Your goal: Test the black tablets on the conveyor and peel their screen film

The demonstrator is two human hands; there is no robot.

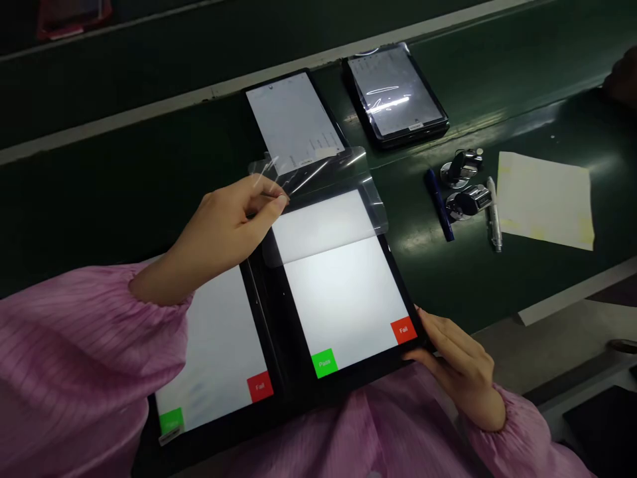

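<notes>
My left hand [226,222] pinches the edge of a clear plastic film [343,174] between thumb and fingers. The film curls over the top part of a tablet [348,299], whose lit white screen shows a green Pass box and a red Fail box. At the tablet's lower right corner, my right hand [458,365] grips the edge, thumb below and fingers along the side. A second tablet [219,345] with the same kind of screen lies to the left, partly hidden under my left forearm.
Farther back lie another tablet [296,123] and a stack of film-covered tablets [398,93]. To the right are a blue pen [439,204], a clear pen [494,216], two metal tally counters [470,200] and a pale paper sheet [545,199]. A dark hand [622,76] shows at the far right.
</notes>
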